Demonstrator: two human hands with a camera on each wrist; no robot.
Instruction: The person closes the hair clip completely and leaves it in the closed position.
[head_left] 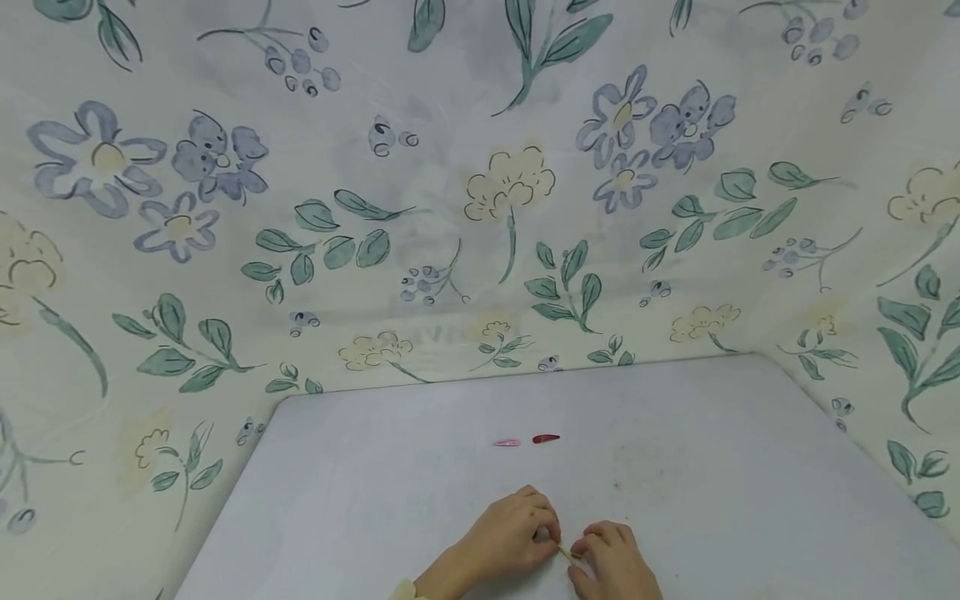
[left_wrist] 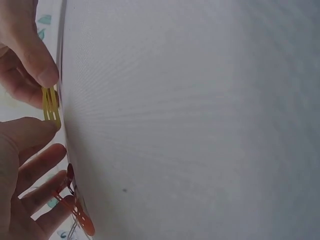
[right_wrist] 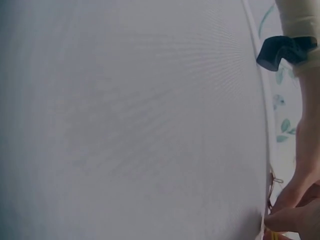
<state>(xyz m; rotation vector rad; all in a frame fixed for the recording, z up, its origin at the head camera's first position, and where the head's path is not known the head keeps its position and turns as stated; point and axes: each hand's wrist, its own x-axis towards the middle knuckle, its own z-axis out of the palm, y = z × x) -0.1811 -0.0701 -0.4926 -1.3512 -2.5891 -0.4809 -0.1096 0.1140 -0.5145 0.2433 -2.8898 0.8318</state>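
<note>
Pinching a slender yellow hair clip point(left_wrist: 51, 106) at both ends with left hand point(head_left: 516, 531) and right hand point(head_left: 613, 563); showing long slots between its thin bars; holding it over the smooth white desk point(head_left: 360, 483), apart from a tapered red clip point(head_left: 546, 438).

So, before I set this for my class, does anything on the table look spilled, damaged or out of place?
Slightly: the white tabletop shows a faint brownish stain with small dark specks nearby, beyond the right hand, odd against the pale surface. Its cause isn't clear.
</note>
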